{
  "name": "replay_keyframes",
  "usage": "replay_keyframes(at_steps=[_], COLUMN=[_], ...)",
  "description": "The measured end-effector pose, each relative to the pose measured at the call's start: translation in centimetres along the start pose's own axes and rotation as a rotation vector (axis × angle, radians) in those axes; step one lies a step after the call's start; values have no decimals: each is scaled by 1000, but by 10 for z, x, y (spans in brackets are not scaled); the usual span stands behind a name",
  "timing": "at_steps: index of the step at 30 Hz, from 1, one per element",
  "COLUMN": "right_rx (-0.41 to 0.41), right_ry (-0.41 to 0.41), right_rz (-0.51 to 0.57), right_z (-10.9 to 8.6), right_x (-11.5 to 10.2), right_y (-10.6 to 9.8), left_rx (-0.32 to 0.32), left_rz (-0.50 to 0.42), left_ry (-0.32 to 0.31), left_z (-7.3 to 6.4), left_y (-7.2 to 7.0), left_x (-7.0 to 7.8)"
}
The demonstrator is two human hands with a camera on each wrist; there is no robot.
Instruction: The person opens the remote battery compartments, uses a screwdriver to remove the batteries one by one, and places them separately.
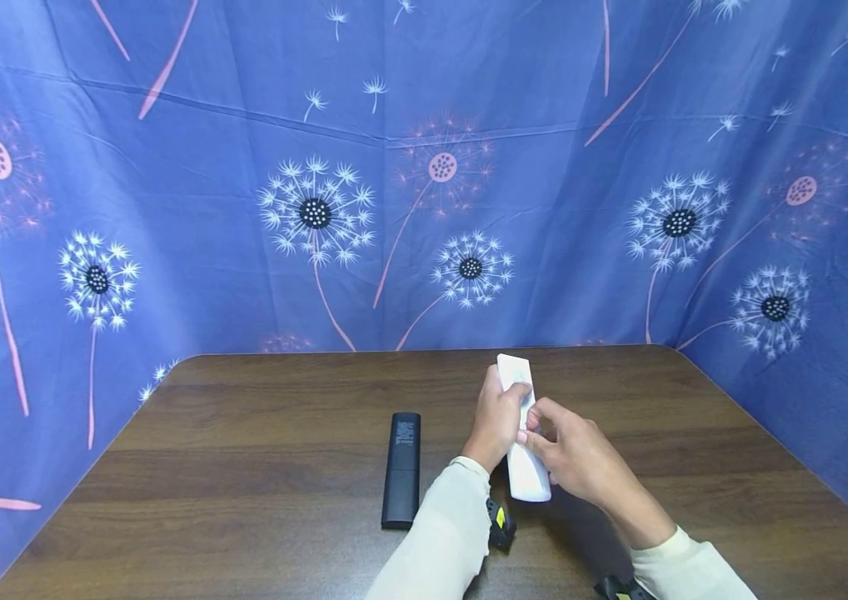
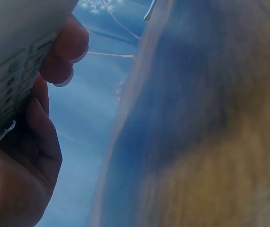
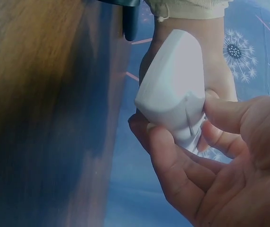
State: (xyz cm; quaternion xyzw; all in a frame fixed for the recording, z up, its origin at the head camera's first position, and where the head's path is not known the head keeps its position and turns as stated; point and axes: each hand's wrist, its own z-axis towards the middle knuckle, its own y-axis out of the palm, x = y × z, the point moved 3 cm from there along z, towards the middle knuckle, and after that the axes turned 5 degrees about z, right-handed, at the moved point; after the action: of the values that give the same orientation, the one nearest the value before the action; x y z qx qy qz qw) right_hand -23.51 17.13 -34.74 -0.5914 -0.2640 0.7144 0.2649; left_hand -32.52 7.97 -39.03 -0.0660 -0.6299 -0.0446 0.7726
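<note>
A white remote control (image 1: 528, 471) is tilted up above the table, its smooth back towards the head camera. Its rows of buttons (image 2: 12, 80) face down and show in the left wrist view. My left hand (image 1: 497, 417) grips the remote's far half, thumb across the back and fingers wrapped beneath. With curled fingers my right hand (image 1: 577, 450) holds the same remote near its middle; thumb and index fingertip meet the back. In the right wrist view the rounded near end of the remote shows a thin seam, with the right thumb and fingers on either side.
A black remote control (image 1: 401, 471) lies to the left on the brown wooden table (image 1: 244, 467), small printed text on its upper side. Blue cloth (image 1: 207, 208) with dandelion prints hangs behind the table and along its sides. Dark wrist straps (image 1: 501, 525) sit at both sleeves.
</note>
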Motion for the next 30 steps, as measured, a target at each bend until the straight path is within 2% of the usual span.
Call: replay_keyframes(at_steps=[6, 15, 24, 30], right_rx=[20, 121, 126, 111], right_ry=[-6, -108, -84, -38], right_rz=[-4, -189, -171, -218], right_z=[-1, -1, 0, 0], right_x=[-2, -10, -8, -13], right_y=[-1, -2, 1, 3], left_rx=[-11, 5, 10, 28], left_rz=[31, 60, 60, 52], left_ry=[35, 67, 77, 98], left_z=[1, 2, 3, 4], left_y=[-1, -4, -4, -6], left_x=[1, 0, -2, -1])
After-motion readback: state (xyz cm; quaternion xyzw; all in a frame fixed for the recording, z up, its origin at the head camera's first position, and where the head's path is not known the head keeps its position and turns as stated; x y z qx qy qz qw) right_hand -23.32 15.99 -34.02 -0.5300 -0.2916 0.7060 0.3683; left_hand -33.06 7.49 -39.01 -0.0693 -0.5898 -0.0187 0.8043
